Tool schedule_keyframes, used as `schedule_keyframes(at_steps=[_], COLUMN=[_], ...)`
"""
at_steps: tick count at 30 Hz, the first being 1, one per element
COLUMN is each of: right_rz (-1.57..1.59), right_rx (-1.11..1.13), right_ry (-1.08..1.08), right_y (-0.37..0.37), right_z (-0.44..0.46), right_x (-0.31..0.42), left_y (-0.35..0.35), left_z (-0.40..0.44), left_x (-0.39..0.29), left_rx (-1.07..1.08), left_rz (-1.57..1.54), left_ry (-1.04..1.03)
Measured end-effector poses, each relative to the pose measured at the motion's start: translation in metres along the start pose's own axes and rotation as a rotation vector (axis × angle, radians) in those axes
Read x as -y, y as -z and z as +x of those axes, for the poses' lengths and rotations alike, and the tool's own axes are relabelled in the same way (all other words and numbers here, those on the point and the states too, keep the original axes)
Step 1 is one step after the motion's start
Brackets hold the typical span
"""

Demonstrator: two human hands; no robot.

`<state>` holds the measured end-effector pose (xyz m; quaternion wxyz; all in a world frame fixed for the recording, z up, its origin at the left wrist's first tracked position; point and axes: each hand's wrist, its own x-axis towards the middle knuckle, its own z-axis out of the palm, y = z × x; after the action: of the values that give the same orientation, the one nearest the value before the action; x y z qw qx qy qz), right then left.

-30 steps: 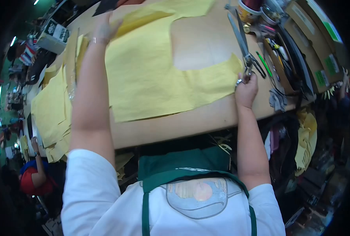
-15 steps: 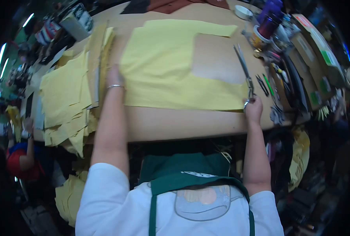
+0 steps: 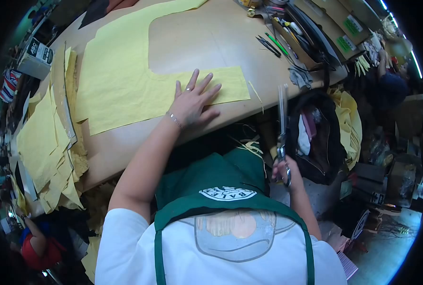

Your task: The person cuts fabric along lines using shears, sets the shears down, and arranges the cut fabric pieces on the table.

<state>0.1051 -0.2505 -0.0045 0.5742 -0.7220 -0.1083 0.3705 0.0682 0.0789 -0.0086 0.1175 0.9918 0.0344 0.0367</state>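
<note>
A yellow fabric piece (image 3: 114,71) with a wide rectangular cut-out lies flat on the table (image 3: 192,38). My left hand (image 3: 192,102) is spread on its near strip, fingers apart and palm down. In my right hand (image 3: 285,171) is a pair of long metal scissors (image 3: 281,126), held by the handles beyond the table's front edge, blades pointing up and away from me. A thin yellow offcut (image 3: 255,91) rests by the fabric's right end, apart from it.
Stacked yellow pieces (image 3: 45,142) stand at the left beside a worn board (image 3: 61,102). Several pens and a green marker (image 3: 276,42) lie at the right, near a grey rag (image 3: 300,76). An open black bag (image 3: 318,142) hangs below the edge. A person in red (image 3: 38,249) is at lower left.
My left hand has moved from the fabric's left side onto its near strip. My right hand has drawn the scissors off the table toward me. The view has turned right, and a thin offcut now shows.
</note>
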Motion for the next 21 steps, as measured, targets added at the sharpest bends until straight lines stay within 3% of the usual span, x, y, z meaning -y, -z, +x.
schedule_keyframes(at_steps=[3, 6, 21], right_rz=[0.066, 0.102, -0.150], right_rx=[0.244, 0.345, 0.155], right_ry=[-0.117, -0.254, -0.268], right_y=[-0.001, -0.002, -0.041], right_z=[-0.020, -0.023, 0.056], right_x=[0.000, 0.001, 0.028], left_y=[-0.010, -0.012, -0.015], left_z=[0.022, 0.023, 0.021], left_x=[-0.005, -0.009, -0.010], left_rx=[0.080, 0.084, 0.092], left_rz=[-0.020, 0.032, 0.068], left_ry=[0.074, 0.087, 0.085])
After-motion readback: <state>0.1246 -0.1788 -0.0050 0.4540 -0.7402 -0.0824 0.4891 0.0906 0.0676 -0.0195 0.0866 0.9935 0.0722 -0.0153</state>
